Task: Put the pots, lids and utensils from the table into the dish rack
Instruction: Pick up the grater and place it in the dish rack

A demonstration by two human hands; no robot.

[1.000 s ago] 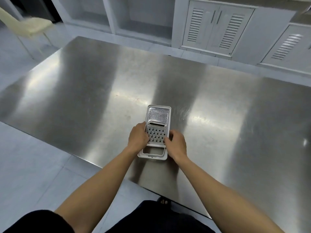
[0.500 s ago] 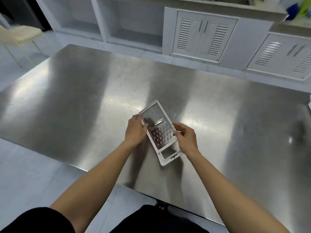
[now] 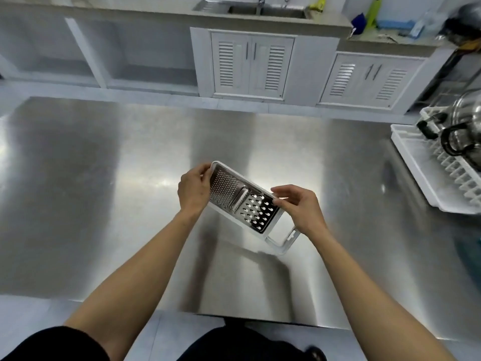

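Holding a grater above the desk, the left hand grips its far end and the right hand pinches its side; the rack, holding pots, sits well right of the right hand

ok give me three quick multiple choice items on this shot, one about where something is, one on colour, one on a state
1. Where is the dish rack?
A. at the table's right edge
B. on the floor
C. in the sink

2. What colour is the frame of the grater?
A. red
B. white
C. black

3. How is the grater held?
A. lying flat on the table
B. by one hand only
C. lifted off the table by both hands

Answers:
1 A, the white rack sits on the steel tabletop at far right, with a pot in it.
2 B, a white plastic frame surrounds the metal grating plate.
3 C, the left hand grips its far end, the right hand its near side, and its shadow falls on the table below.
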